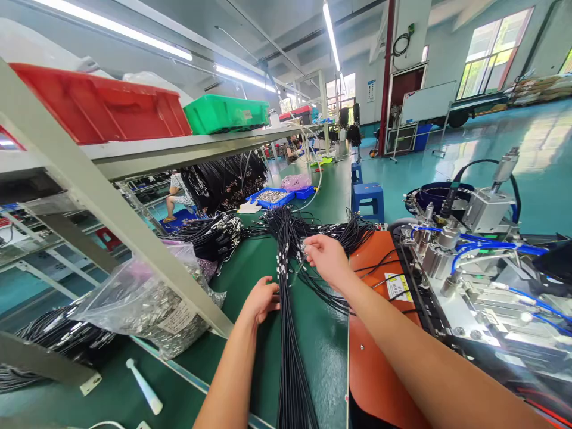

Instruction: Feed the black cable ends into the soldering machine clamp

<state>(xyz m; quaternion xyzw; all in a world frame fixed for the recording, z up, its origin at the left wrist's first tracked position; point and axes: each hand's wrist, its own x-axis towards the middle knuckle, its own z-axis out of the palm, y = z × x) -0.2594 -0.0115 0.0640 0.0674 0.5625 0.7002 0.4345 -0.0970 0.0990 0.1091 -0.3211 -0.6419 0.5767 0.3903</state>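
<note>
Right hand (328,257) pinches a thin strand (295,276), left hand (260,301) half-open; tugging could tangle long black cables (289,351) near the green counter's (328,351) right edge.

Smooth, plastic-looking cables (292,357), glossy tabletop (328,339), shiny bare-metal machine (485,211).

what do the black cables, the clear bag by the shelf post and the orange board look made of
Black cables: probably rubber or plastic sheathing, satin, judging by the smooth, even strands.
Clear bag: likely thin glossy plastic film; it wrinkles and shows its contents.
Orange board: smooth, slightly shiny; plastic or painted metal, can't tell which.
</note>
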